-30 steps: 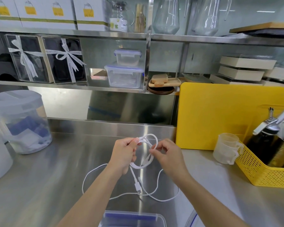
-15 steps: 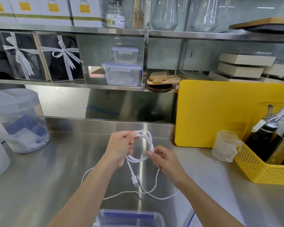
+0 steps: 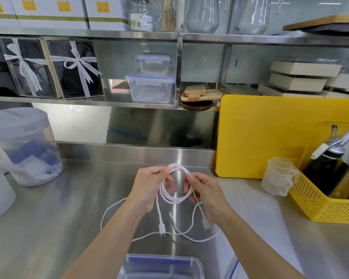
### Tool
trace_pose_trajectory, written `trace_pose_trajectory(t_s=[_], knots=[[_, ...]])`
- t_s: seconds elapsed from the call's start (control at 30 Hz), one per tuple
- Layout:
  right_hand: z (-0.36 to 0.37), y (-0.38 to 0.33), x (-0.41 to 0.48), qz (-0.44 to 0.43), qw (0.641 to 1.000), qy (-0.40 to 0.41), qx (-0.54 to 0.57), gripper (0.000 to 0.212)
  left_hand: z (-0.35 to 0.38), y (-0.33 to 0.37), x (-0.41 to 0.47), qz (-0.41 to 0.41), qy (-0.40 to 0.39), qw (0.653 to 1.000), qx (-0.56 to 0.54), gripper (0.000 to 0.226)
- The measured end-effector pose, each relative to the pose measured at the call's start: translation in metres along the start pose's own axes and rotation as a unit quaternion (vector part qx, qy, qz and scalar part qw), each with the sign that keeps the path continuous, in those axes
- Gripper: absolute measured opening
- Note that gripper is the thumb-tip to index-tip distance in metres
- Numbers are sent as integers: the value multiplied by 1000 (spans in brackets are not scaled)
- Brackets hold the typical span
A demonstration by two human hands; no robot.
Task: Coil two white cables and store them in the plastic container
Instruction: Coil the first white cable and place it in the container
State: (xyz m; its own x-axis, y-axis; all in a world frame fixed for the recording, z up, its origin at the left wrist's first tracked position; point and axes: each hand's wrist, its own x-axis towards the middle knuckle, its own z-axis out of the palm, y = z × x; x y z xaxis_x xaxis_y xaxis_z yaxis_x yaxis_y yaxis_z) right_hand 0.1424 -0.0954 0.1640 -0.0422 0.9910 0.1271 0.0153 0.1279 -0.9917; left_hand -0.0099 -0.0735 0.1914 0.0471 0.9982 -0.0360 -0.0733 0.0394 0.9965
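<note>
A white cable (image 3: 174, 198) is wound into a small coil held above the steel counter. My left hand (image 3: 149, 186) pinches the coil's top left. My right hand (image 3: 205, 190) grips its right side. One plug end (image 3: 162, 228) hangs from the coil under my left hand. A second white cable (image 3: 191, 237) lies loose on the counter beneath my hands. The clear plastic container (image 3: 161, 264) with a blue strip sits at the near edge, below the coil, partly cut off by the frame.
A big clear lidded tub (image 3: 22, 146) stands at the left. A yellow cutting board (image 3: 280, 135) leans against the back wall. A measuring cup (image 3: 278, 176) and a yellow basket (image 3: 328, 194) holding a dispenser bottle are at the right. Shelves above carry boxes and containers.
My right hand has come up from the coil's lower edge to its right side. The coil looks tighter, and less slack hangs down to the counter.
</note>
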Motion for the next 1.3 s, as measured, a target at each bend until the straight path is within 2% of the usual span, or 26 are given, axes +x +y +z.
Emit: trace_pose_trajectory(t_s=[0.07,0.17,0.33,0.4,0.47,0.53,0.6,0.7,0.8,0.9,1.0,1.1,1.23,1.3], knots=[[-3,0,1,5,1000,22,2,30,-2,3,-1,-15,-24,998,64,25],[-7,2,4,3,998,66,7,34,-9,8,-1,-67,-75,981,168,38],[-13,9,7,-3,988,149,-35,34,-25,5,-5,-139,-136,955,226,30],[-15,13,6,-11,985,152,-87,34,-28,1,-4,-149,-130,963,182,27],[-13,16,4,-19,983,146,-108,34,-26,-4,-3,-181,-143,972,50,21],[-7,20,3,-17,983,140,-121,33,-19,-10,-5,-214,-153,960,-92,16],[-2,23,3,-12,983,135,-128,33,-10,-22,-4,-194,-131,960,-151,18],[2,26,2,-10,987,131,-95,35,2,-34,-5,-131,-66,978,-151,22],[2,27,-1,-25,988,114,-104,34,8,-43,-4,-49,21,998,-29,32],[3,28,-5,-28,988,101,-110,33,10,-43,-5,14,64,992,109,47],[8,31,-7,-16,985,99,-143,30,12,-41,-7,63,62,969,230,38],[16,33,-10,-24,974,93,-205,23,14,-47,-6,116,97,942,301,24],[17,34,-12,-86,950,55,-296,21,11,-61,-4,100,150,928,325,8],[16,37,-12,-143,924,45,-352,17,6,-63,-4,62,145,950,268,4]])
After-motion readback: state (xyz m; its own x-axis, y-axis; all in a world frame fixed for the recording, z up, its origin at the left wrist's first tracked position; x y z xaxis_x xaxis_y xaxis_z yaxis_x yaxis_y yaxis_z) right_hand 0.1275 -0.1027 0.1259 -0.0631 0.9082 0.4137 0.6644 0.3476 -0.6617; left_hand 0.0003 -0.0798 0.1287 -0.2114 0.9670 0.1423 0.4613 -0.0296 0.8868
